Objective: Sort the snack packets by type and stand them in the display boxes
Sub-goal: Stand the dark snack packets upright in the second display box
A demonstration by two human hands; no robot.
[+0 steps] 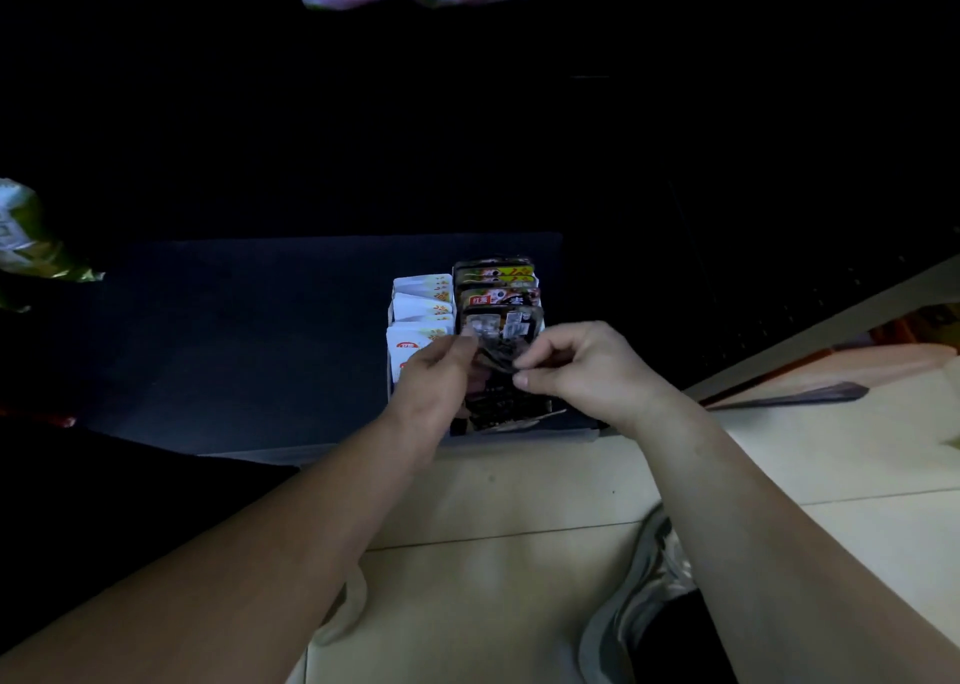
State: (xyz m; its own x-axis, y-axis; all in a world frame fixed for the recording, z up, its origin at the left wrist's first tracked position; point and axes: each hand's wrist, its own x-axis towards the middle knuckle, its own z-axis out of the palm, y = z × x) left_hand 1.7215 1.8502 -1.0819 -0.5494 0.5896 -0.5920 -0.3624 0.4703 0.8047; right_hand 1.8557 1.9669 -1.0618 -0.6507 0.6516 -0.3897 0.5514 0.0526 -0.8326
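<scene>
I hold the dark packet (496,366) over the front of the display boxes (390,371), pinched at its 9 o'clock edge by my left hand (436,376) and at 3 by my right hand (582,366). At 12, standing dark packets (496,280) are filed; at 10, white packets (421,309) fill theirs. I judge the sorting nearly done.

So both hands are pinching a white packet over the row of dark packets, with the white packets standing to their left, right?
Not quite: the head view shows the left hand and right hand pinching a dark brown crinkled plastic packet, not a white one. It is over the row of dark packets, with the white packets standing to their left.
</scene>
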